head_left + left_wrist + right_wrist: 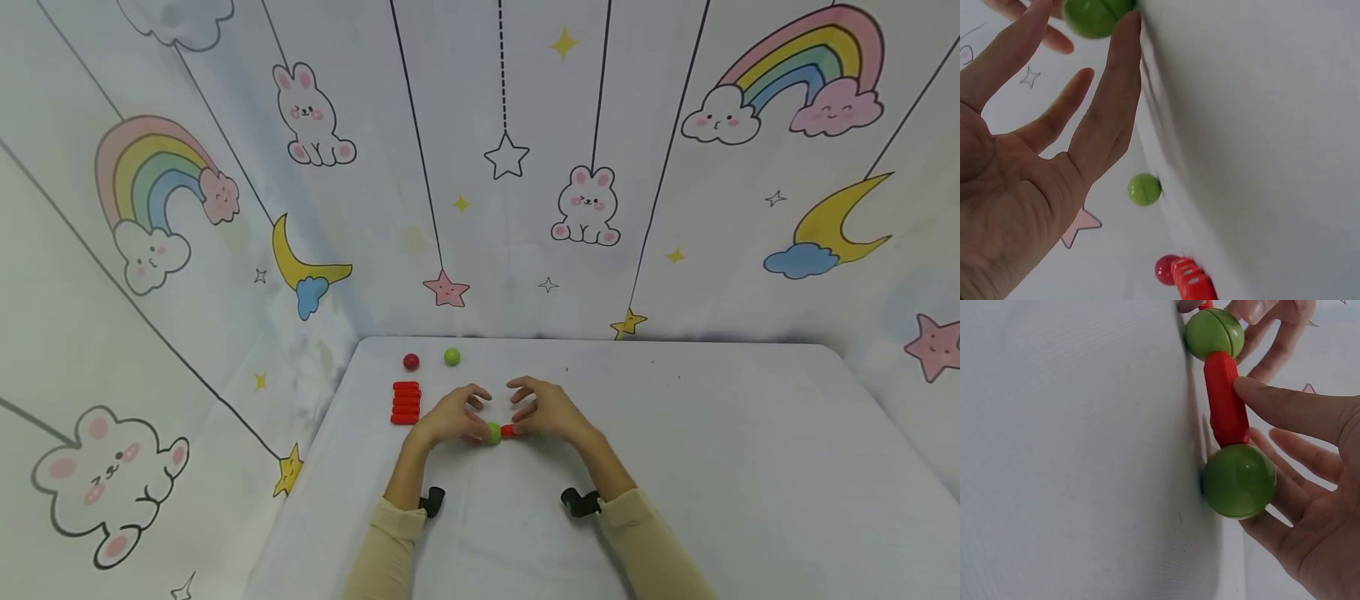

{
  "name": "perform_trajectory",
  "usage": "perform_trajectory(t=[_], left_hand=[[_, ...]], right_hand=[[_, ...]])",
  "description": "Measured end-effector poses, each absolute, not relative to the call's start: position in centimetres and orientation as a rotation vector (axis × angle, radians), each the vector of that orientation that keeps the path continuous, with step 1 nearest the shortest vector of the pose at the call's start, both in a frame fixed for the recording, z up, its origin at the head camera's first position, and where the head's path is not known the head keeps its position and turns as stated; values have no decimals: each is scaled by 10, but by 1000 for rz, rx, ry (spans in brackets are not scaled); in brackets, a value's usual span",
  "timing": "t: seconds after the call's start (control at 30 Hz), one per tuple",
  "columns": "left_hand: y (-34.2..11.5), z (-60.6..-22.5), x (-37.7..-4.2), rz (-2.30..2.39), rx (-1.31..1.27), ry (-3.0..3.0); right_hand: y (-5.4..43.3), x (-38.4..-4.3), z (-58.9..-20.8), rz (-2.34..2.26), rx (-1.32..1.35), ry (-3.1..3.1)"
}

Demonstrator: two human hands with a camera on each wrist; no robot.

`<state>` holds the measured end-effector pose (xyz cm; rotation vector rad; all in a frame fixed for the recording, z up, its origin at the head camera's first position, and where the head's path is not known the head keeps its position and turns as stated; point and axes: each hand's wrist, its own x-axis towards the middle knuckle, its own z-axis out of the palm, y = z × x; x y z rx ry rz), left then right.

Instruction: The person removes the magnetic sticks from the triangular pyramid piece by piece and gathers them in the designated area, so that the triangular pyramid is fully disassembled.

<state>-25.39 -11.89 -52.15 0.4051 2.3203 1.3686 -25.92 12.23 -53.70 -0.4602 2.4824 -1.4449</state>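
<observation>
Two glossy green balls are joined by a ridged red stick (1227, 397) close over the white table. My right hand (552, 410) pinches that stick, thumb on its side and fingers behind; the larger-looking green ball (1239, 481) sits at one end, by those fingers. At the other end is a green ball (1213, 332) with a seam. The left hand (453, 415) holds this seamed ball between thumb and fingers, its other fingers spread loosely above. A bit of red shows past the ball, mostly hidden by the left fingers.
Several red sticks (406, 404) lie in a neat stack left of the left hand. Behind them rest a red ball (411, 362) and another green ball (452, 357). A patterned cloth wall (510, 233) rises at the table's back edge.
</observation>
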Motion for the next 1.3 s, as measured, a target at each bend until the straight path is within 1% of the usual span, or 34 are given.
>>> perform_trajectory(t=[0.27,0.73,1.3], left_hand=[[-111,-531,-255,1413,373,2285],[-108,-527,-252,1380,293,2377],[-113,-524,-254,1379,305,2390]], right_hand=[[125,-258,-541,-1461,-559,2452],[124,-259,-546,-1468,-610,2419],[123,-262,-555,-1540,-638,2380]])
